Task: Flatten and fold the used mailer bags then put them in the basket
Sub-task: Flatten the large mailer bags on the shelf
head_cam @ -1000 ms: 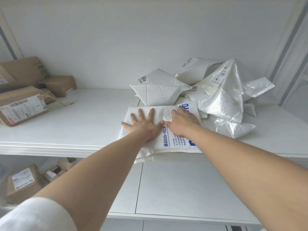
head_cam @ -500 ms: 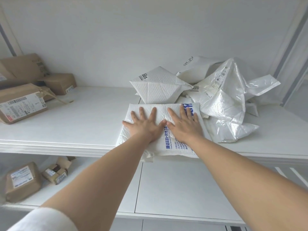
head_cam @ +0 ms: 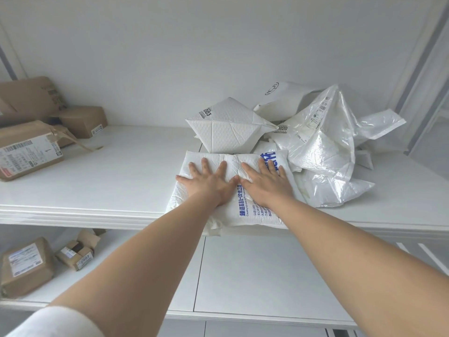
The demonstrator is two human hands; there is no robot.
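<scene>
Mailer bag (head_cam: 257, 216), white, padded, blue print, lay flat on the upper shelf (head_cam: 116, 171), with its near edge slightly overhanging the shelf's front lip. Left hand (head_cam: 209, 183) and right hand (head_cam: 264, 187) were side by side on top of it, palms down. Fingers were straight and spread, pressing, and neither hand grasped anything. The thumbs almost met at the bag's middle. Just behind the bag stood a puffed padded mailer (head_cam: 226, 132) marked "003". At the right, against the bag's side, was a heap of crumpled glossy mailers (head_cam: 320, 147). Far left on the same shelf, well apart, were labelled cardboard boxes (head_cam: 29, 152). On the lower shelf (head_cam: 255, 271), at left, were smaller brown parcels (head_cam: 24, 266).
</scene>
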